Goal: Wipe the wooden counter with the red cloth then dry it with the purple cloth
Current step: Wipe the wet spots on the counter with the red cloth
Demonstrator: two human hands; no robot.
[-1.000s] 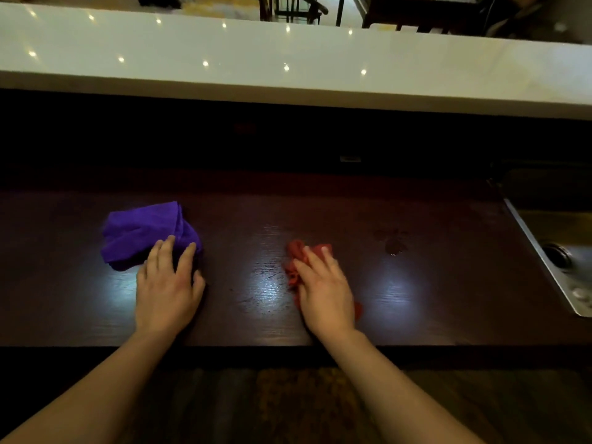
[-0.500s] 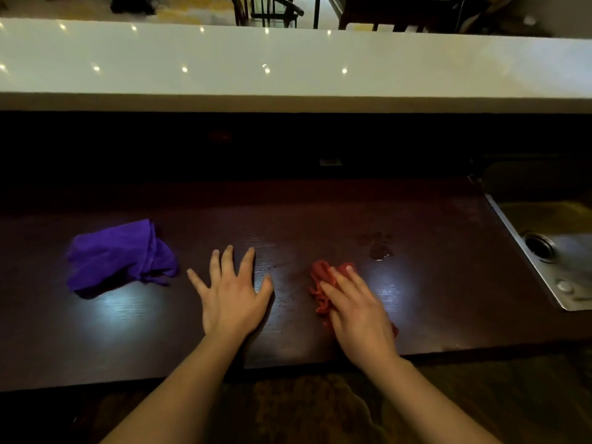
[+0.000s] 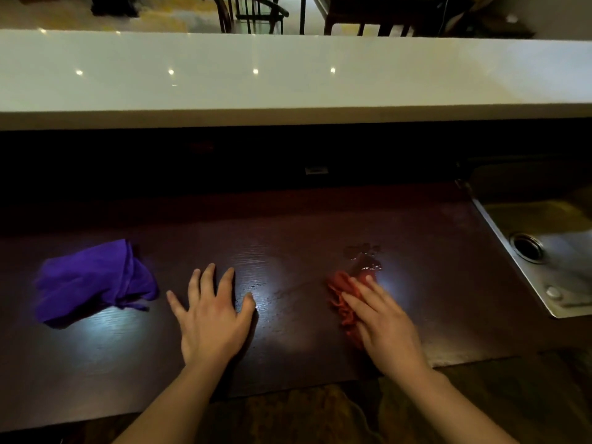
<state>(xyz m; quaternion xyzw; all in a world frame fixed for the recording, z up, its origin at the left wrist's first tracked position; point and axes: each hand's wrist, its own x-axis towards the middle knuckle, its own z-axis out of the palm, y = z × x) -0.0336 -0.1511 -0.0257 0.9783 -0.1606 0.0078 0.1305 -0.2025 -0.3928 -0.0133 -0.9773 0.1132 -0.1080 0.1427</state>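
The dark wooden counter [image 3: 288, 245] runs across the view. My right hand [image 3: 384, 322] presses flat on the crumpled red cloth [image 3: 339, 293], which peeks out to the left of my fingers. Just beyond my fingertips lies a small wet patch [image 3: 363, 256]. My left hand [image 3: 213, 315] rests flat on the bare wood with its fingers spread, holding nothing. The bunched purple cloth [image 3: 93, 280] lies to the left of that hand, apart from it.
A steel sink [image 3: 544, 245] with a drain is set into the counter at the right. A raised white ledge [image 3: 288, 78] runs along the back above a dark recess. Chairs and a table stand beyond it.
My left hand has let go of the purple cloth and moved right onto bare wood. My right hand has pushed the red cloth to the right, toward the wet patch.
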